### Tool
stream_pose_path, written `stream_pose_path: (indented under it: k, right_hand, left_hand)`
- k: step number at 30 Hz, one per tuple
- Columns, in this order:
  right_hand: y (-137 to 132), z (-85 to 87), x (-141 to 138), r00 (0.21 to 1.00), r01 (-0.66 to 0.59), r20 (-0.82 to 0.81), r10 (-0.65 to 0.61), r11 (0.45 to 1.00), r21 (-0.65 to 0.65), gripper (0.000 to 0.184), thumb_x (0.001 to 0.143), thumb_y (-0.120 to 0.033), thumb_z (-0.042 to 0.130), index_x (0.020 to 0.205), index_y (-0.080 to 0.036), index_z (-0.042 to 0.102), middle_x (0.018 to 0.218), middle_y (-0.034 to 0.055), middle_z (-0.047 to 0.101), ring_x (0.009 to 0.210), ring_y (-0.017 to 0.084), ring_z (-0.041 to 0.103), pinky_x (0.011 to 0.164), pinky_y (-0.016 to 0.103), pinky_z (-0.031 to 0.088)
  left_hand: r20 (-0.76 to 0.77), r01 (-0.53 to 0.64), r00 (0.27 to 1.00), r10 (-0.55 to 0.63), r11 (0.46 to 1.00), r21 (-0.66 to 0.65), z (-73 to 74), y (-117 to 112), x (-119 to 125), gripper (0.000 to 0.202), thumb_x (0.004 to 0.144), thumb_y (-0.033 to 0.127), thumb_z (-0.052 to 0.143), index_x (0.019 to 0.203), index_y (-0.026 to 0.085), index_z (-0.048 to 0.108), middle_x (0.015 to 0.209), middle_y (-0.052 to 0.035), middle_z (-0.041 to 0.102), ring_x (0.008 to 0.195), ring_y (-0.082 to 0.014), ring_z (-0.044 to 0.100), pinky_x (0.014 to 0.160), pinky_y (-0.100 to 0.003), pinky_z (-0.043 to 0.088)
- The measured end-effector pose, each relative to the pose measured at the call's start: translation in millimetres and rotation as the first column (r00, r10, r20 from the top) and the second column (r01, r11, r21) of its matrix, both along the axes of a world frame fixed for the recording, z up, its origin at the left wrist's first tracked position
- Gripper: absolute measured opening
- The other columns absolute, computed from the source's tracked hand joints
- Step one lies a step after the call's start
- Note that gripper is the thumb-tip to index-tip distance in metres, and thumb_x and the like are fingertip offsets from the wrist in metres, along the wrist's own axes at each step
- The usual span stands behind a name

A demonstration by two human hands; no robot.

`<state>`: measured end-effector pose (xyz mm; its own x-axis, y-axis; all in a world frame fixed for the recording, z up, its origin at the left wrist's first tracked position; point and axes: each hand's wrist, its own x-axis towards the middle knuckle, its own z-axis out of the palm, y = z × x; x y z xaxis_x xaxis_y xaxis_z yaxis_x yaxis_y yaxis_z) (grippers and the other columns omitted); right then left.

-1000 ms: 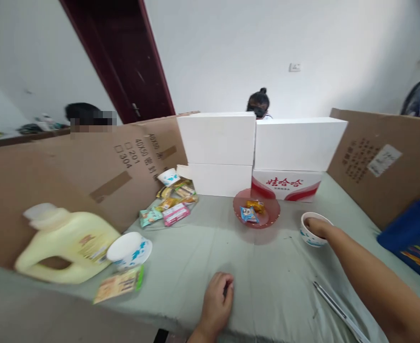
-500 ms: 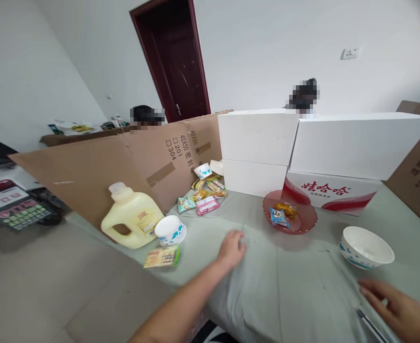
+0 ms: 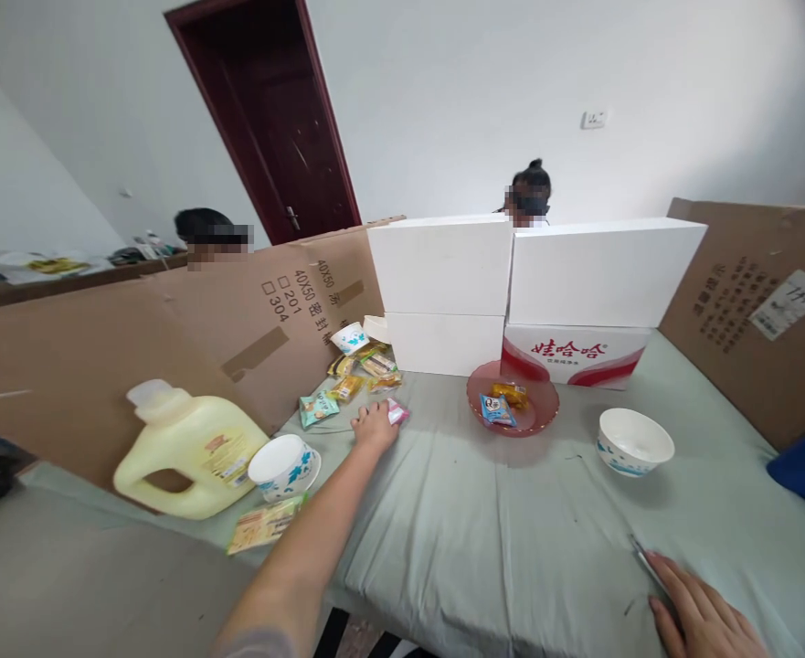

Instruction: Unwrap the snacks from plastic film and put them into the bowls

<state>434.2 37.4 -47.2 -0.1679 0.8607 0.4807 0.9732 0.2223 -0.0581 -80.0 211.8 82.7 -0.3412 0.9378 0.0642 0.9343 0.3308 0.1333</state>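
Note:
My left hand (image 3: 375, 428) reaches forward to a pink snack packet (image 3: 397, 411), its fingers curled over the packet, which still lies on the cloth. A teal packet (image 3: 318, 408) and several yellow snack packets (image 3: 347, 388) lie just beyond it. At the lower right, my right hand (image 3: 704, 608) rests flat on the cloth with its thumb apart. A slim pen-like metal object (image 3: 644, 556) pokes out beside its fingertips, partly hidden by the hand. A pink translucent bowl (image 3: 549, 416) at the middle holds a blue packet (image 3: 497, 410) and yellow packets (image 3: 510, 394).
White boxes (image 3: 443, 274) and cardboard panels (image 3: 251, 311) line the back. A yellow jug (image 3: 196, 448), a paper bowl (image 3: 282, 466) and a flat snack pack (image 3: 258, 528) stand left; another paper bowl (image 3: 633, 440) stands right. Two people's heads show behind.
My left hand has moved forward and left onto the pink packet. My right hand has come down beside the pen-like object. The view has turned to the right.

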Motion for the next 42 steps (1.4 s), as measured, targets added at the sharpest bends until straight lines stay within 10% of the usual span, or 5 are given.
stream_pose_path:
  k: [8, 13, 31, 37, 42]
  right_hand:
    - [-6, 23.3, -16, 1.000, 0.030, -0.003, -0.030, 1.000, 0.007, 0.047, 0.090, -0.044, 0.036, 0.130, -0.023, 0.051, 0.119, 0.0064, 0.065, 0.106, 0.024, 0.060, 0.086, 0.039, 0.045]
    - [-8, 26.6, -17, 0.999, 0.030, -0.026, -0.030, 1.000, -0.006, 0.046, 0.091, -0.043, 0.036, 0.131, -0.023, 0.050, 0.119, 0.0061, 0.065, 0.107, 0.024, 0.059, 0.087, 0.039, 0.044]
    - [-10, 33.2, -20, 0.998, 0.041, -0.049, -0.044, 0.998, -0.049, 0.045, 0.091, -0.039, 0.038, 0.132, -0.023, 0.049, 0.121, 0.0065, 0.064, 0.110, 0.024, 0.057, 0.088, 0.039, 0.043]
    - [-10, 34.0, -20, 0.999, 0.032, -0.038, -0.034, 0.999, -0.038, 0.043, 0.092, -0.037, 0.040, 0.132, -0.022, 0.047, 0.120, 0.0059, 0.063, 0.110, 0.024, 0.056, 0.088, 0.040, 0.043]
    - [-12, 33.8, -17, 0.998, 0.017, -0.063, -0.020, 0.999, -0.038, 0.041, 0.094, -0.032, 0.035, 0.132, -0.023, 0.047, 0.105, 0.0062, 0.066, 0.098, 0.023, 0.059, 0.085, 0.038, 0.045]
  left_hand:
    - [0.206, 0.694, 0.688, -0.696, 0.714, 0.097, -21.4, -79, 102, 0.044, 0.083, 0.044, 0.061, 0.124, 0.028, 0.058, 0.123, -0.0062, 0.059, 0.114, -0.0245, 0.050, 0.100, -0.038, 0.035]
    - [0.337, 0.588, 0.769, -0.543, 0.808, -0.039, -18.2, -76, 114, 0.053, 0.073, 0.037, 0.070, 0.122, 0.020, 0.059, 0.141, -0.0122, 0.046, 0.133, -0.0321, 0.036, 0.108, -0.043, 0.030]
    - [0.678, 0.753, 0.560, -0.476, 0.634, -0.177, -4.3, -111, 140, 0.047, 0.057, 0.031, 0.080, 0.101, 0.019, 0.068, 0.087, 0.0000, 0.069, 0.078, -0.0187, 0.064, 0.065, -0.025, 0.048]
    - [0.183, 0.673, 0.619, -0.764, 0.636, 0.378, 15.3, -127, 175, 0.032, 0.081, 0.023, 0.065, 0.113, 0.025, 0.062, 0.107, -0.0059, 0.061, 0.101, -0.0248, 0.056, 0.091, -0.041, 0.044]
    - [-0.082, 0.807, 0.545, -0.834, 0.495, 0.322, -33.9, -154, 195, 0.024, 0.087, 0.019, 0.057, 0.111, 0.022, 0.061, 0.104, -0.0089, 0.061, 0.100, -0.0288, 0.054, 0.087, -0.046, 0.046]
